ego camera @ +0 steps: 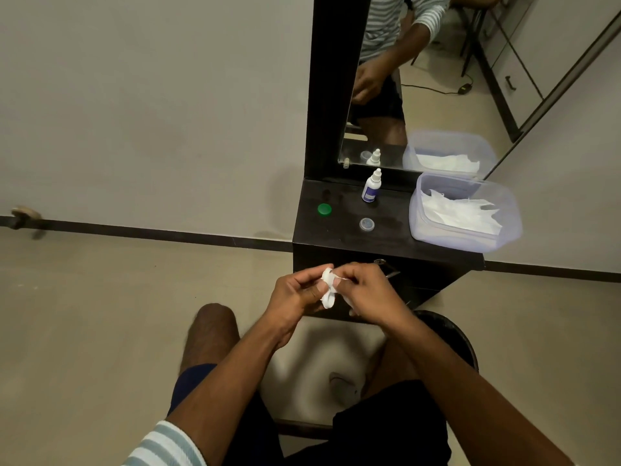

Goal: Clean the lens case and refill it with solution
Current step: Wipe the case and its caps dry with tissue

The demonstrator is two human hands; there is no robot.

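Below the cabinet point(386, 250), a white case point(328, 299) is gripped by the left hand point(295, 294); tissue point(326, 274) is pinched by the right hand point(368, 294).

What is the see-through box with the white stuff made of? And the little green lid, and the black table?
The box looks like soft, frosted plastic: you can see the tissues through its cloudy walls. The green lid seems to be hard, smooth plastic, with an even, solid colour. The table looks like dark wood or board with a dull black finish; which one is hard to tell.
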